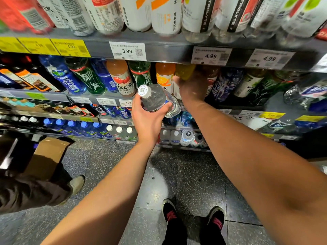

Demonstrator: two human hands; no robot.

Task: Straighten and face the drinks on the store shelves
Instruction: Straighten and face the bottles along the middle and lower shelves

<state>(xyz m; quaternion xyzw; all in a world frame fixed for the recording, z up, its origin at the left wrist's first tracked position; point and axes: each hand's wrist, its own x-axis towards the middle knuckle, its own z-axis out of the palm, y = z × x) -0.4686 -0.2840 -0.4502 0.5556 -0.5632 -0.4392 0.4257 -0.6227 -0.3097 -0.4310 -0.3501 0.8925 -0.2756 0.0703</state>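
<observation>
In the middle of the frame a clear water bottle (160, 100) with a white cap is held in front of the shelves, tilted, with its cap toward the upper left. The left hand (147, 119) grips it from below, with fingers and thumb curled around its body. Just to the right, the right hand (192, 87) reaches into the second shelf (169, 55) from the top and touches a yellow drink bottle (184, 71) there. Its fingers are hidden behind the hand, so I cannot tell how far it is open. Beside this bottle stands an orange drink bottle (165, 76). On the shelf edge above are three white price tags (127, 50) and three yellow price tags (70, 47). At the lower left a cardboard box (47, 156) stands on the speckled floor (185, 174).
</observation>
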